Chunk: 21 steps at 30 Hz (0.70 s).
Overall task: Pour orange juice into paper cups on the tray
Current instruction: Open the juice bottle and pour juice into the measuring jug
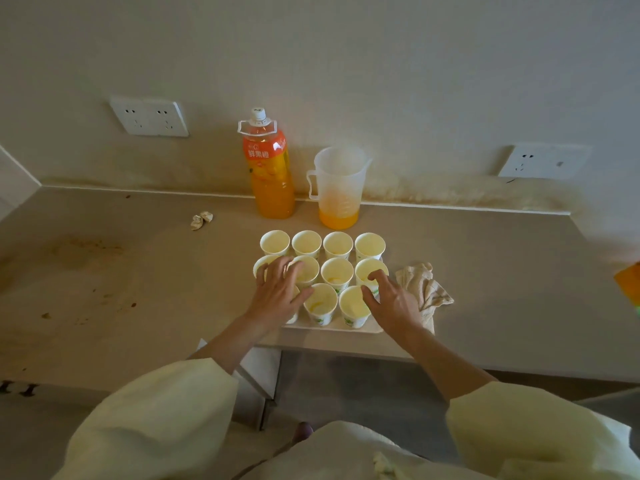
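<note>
Several white paper cups (336,244) stand in rows on a white tray (332,326) near the counter's front edge; a few hold a little orange juice. My left hand (278,292) hovers over the cups at the tray's left side with fingers spread. My right hand (389,299) reaches over the cups at the right side, fingers loosely bent, holding nothing. Behind the tray stand an orange juice bottle (270,174), capped, and a clear plastic jug (339,188) with juice in its bottom.
A crumpled cloth (427,289) lies right of the tray. A small paper wad (201,220) sits on the counter (138,271) to the left, near brown stains. Wall sockets (149,116) are behind. An orange thing (628,284) shows at the right edge.
</note>
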{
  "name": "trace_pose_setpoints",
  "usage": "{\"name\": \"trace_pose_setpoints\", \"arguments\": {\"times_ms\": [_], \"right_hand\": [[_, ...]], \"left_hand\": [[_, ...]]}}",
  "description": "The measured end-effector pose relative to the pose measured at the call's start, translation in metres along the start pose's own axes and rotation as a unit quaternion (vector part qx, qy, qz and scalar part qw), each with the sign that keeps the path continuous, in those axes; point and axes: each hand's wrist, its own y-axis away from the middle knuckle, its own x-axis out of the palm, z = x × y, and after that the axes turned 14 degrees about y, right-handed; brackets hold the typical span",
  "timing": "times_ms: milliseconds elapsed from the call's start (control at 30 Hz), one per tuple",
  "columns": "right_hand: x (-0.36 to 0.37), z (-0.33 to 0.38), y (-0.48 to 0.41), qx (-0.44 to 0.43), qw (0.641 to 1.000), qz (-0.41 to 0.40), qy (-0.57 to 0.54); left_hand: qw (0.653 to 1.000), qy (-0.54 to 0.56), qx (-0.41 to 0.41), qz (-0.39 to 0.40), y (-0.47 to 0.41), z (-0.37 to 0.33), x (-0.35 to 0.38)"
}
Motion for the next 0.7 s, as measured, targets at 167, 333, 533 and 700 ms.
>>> {"name": "trace_pose_setpoints", "arguments": {"times_ms": [167,333,533,700], "right_hand": [[-0.021,0.004,-0.032,0.041,0.998,-0.04,-0.019],[-0.036,0.021,-0.068,0.058,0.995,-0.07,-0.027],[-0.045,0.045,-0.101,0.023,0.998,-0.066,-0.004],[-0.045,0.055,-0.124,-0.021,0.999,-0.035,0.025]], "left_hand": [[0.998,-0.001,-0.014,0.057,-0.051,0.005,-0.031],[0.996,0.007,-0.016,0.084,-0.088,0.009,-0.067],[0.995,0.001,-0.01,0.095,-0.119,0.025,-0.09],[0.999,0.012,0.011,0.041,-0.136,0.04,-0.092]]}}
